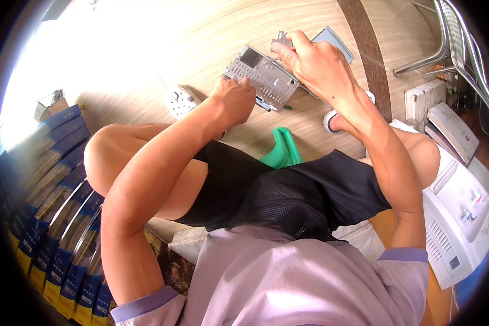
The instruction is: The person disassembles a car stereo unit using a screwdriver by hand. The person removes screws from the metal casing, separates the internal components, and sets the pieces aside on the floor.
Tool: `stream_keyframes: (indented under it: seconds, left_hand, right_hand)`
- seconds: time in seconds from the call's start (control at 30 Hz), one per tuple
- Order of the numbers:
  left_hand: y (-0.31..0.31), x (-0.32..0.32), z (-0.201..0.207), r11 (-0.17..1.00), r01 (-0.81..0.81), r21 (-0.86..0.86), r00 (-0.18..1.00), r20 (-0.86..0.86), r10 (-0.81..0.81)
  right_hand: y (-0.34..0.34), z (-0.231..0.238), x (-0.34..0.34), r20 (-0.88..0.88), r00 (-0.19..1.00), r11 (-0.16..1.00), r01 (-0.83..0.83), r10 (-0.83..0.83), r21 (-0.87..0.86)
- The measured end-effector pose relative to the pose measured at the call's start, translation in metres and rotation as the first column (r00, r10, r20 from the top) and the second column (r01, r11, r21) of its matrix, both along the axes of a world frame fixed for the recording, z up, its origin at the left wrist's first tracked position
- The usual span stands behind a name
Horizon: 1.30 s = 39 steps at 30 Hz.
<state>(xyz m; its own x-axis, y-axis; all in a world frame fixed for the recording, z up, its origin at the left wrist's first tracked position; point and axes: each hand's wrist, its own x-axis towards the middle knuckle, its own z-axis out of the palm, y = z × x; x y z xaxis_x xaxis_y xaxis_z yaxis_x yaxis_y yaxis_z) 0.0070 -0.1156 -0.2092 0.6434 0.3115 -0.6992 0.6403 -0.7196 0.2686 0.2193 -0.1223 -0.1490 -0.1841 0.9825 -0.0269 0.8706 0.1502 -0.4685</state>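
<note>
A silver metal housing with rows of slots (271,84), like the case of a small electronic unit, lies on the floor in front of my feet. My left hand (233,100) is closed on its near left edge, fingers bent over the rim. Above its far right side, my right hand (320,62) pinches a small grey metal piece with holes (281,41). A thin rod shows below that hand's fingers, its other end hidden. Just beyond the right hand lies a flat grey-blue panel (336,43), partly covered by the hand.
A green plastic object (282,148) stands between my legs. Blue-and-yellow boxes (57,266) line the left side. To the right are a white plastic machine (462,217), a worn white block (425,100) and metal chair legs (445,43). My white shoe (180,101) is beside the housing.
</note>
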Motion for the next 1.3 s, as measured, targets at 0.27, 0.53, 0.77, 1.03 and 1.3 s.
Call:
stream_keyframes:
  seconds: [0.27, 0.53, 0.77, 1.03, 1.3]
  left_hand:
    - [-0.001, -0.005, 0.000, 1.000, 0.002, 0.027, 0.999, 0.033, -0.003]
    - [0.002, -0.006, 0.007, 1.000, 0.004, -0.016, 1.000, 0.001, -0.003]
    - [0.001, -0.006, 0.005, 1.000, 0.015, -0.007, 1.000, -0.021, -0.015]
    - [0.005, -0.005, -0.001, 1.000, 0.016, 0.022, 0.999, 0.051, -0.017]
    - [0.012, 0.010, -0.004, 1.000, 0.025, 0.012, 0.998, 0.056, -0.026]
  right_hand:
    - [0.006, 0.003, -0.019, 0.113, 0.992, 0.998, 0.059, -0.058, -0.008]
    - [0.018, -0.003, -0.013, 0.100, 0.995, 1.000, -0.028, 0.028, -0.006]
    - [0.020, 0.014, -0.004, 0.092, 0.968, 0.972, -0.231, 0.234, -0.047]
    - [0.015, 0.001, -0.005, -0.018, 0.970, 0.969, -0.241, 0.242, 0.061]
    - [0.012, 0.000, 0.000, -0.056, 0.986, 0.981, -0.160, 0.155, -0.109]
